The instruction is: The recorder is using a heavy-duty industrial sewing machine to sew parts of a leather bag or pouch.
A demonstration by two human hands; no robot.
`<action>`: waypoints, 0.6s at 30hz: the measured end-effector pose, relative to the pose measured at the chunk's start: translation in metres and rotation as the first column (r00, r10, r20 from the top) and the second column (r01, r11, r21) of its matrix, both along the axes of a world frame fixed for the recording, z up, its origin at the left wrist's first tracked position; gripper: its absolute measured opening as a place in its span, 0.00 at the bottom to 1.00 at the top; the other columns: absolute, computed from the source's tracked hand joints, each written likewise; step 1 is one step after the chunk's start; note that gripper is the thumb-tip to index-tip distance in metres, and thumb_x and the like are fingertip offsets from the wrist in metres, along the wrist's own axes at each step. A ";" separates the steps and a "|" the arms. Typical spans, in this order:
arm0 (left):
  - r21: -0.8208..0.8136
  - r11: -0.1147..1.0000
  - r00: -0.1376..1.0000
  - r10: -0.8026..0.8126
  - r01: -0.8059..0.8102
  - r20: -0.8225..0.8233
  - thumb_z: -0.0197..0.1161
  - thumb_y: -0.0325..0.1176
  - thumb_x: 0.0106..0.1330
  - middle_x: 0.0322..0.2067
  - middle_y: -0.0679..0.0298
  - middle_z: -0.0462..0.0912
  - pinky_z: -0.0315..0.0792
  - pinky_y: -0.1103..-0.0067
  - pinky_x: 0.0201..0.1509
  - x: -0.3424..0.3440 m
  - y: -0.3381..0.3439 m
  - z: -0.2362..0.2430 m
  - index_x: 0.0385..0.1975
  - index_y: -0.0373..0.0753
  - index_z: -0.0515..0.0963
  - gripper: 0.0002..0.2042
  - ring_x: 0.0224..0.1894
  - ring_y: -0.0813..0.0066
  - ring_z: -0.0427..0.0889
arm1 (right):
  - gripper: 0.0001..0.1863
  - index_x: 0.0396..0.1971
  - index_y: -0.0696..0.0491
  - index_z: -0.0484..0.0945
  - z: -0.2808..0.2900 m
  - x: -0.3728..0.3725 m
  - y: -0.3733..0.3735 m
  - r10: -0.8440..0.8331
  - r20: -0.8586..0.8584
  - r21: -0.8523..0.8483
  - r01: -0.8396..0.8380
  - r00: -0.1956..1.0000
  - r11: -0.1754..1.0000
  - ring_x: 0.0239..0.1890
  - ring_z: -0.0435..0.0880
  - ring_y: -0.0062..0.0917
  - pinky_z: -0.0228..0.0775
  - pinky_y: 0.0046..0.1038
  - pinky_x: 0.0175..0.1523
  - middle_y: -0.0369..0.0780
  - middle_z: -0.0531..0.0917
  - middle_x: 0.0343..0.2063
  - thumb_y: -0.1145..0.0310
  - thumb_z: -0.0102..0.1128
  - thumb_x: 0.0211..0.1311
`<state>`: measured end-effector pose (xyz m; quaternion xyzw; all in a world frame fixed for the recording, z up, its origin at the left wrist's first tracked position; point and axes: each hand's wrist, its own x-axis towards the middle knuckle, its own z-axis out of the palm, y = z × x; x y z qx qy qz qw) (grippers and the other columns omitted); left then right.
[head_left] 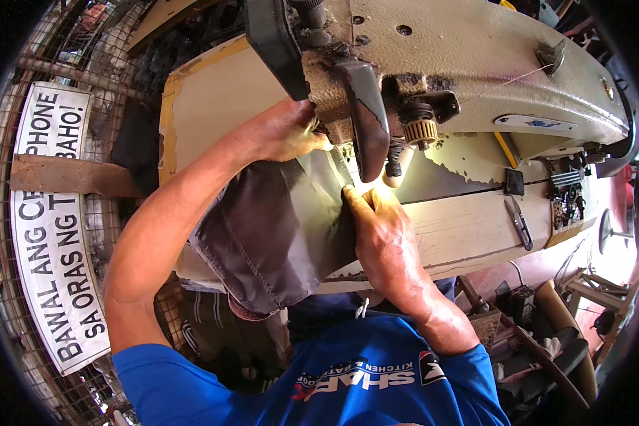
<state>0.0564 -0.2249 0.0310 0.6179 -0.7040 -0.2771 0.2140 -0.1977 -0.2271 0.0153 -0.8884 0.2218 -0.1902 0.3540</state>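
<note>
A worn beige sewing machine (490,64) stands over its table, a lamp lighting the needle area. Dark grey cloth (263,234) lies beneath the machine's head and droops over the front edge of the table. My left hand (291,135) reaches in on the left of the head and grips the cloth near the needle; some of its fingers are hidden behind the machine. Just in front of the presser area, my right hand (383,220) pinches the cloth's right edge between thumb and fingers. The needle tip itself is lost in the glare.
Small thread snips (520,224) lie on the table at right, near a dark block (514,182) and a yellow-handled tool (506,149). Bobbin parts (566,202) sit by the right edge. Wire mesh with a white printed sign (60,234) closes off the left side.
</note>
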 end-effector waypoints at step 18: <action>-0.209 0.973 0.992 0.081 -0.099 -0.095 0.64 0.26 0.60 0.26 0.64 0.80 0.74 0.76 0.31 0.003 -0.015 -0.031 0.36 0.39 0.82 0.06 0.27 0.75 0.78 | 0.23 0.51 0.62 0.73 0.000 0.010 -0.009 -0.018 -0.068 -0.014 0.017 0.998 1.000 0.44 0.77 0.49 0.72 0.44 0.50 0.53 0.78 0.39 0.84 0.51 0.50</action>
